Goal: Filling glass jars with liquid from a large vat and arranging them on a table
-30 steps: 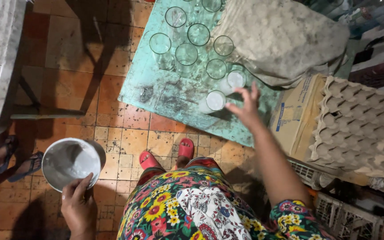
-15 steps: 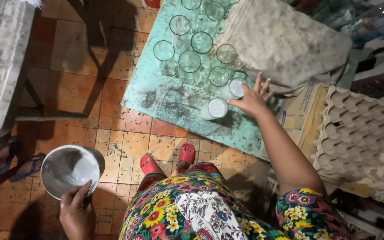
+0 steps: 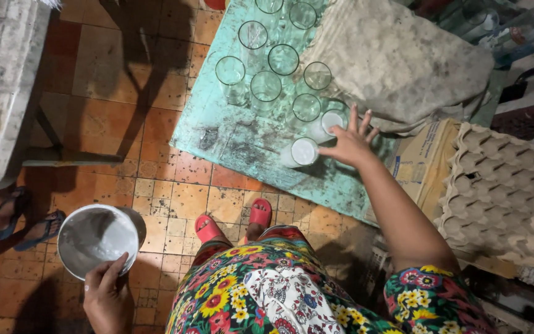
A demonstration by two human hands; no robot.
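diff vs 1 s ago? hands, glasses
Little changed. The right hand eased a bit to the right of the two white-filled glasses and now hovers open beside them, gripping nothing. The left hand still grips the metal bowl by its rim. The empty glasses on the green table stayed put.

A low turquoise table [image 3: 242, 145], its paint worn and smudged dark, stands on a floor of orange-brown tiles [image 3: 112, 80]. On it sits a cluster of clear empty glasses [image 3: 266, 85], upright and close together, rims nearly touching. Nearer the front edge stand two glasses filled with white [image 3: 305, 151] (one just behind the other, beside the empty ones). A grey, stained cloth sack [image 3: 397, 62] lies over the table's right part, its edge against the glasses. The front of the tabletop is bare paint. To the table's right, stacked grey egg trays [image 3: 508, 198] rest on a cardboard box [image 3: 418, 164].
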